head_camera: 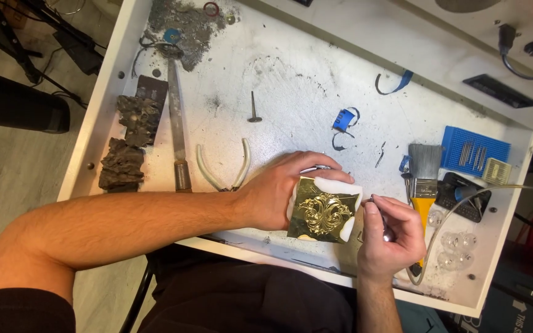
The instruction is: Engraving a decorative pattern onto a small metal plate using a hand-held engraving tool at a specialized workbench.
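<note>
A square brass-coloured plate [324,209] with a raised ornamental scroll relief lies on a white pad [348,229] near the tray's front edge. My left hand [279,190] grips the plate's left and top edges, holding it flat. My right hand [392,237] is closed around a thin metal hand tool [388,232], whose tip is at the plate's right edge. A clear tube [464,206] arcs away from my right hand toward the right.
The work sits in a shallow white tray [316,80]. On it lie white-handled pliers [222,166], a long metal file [177,123], dark lumps [124,160] at the left, a yellow-handled brush [424,179], a blue bur holder [473,151] and blue tape scraps [344,120].
</note>
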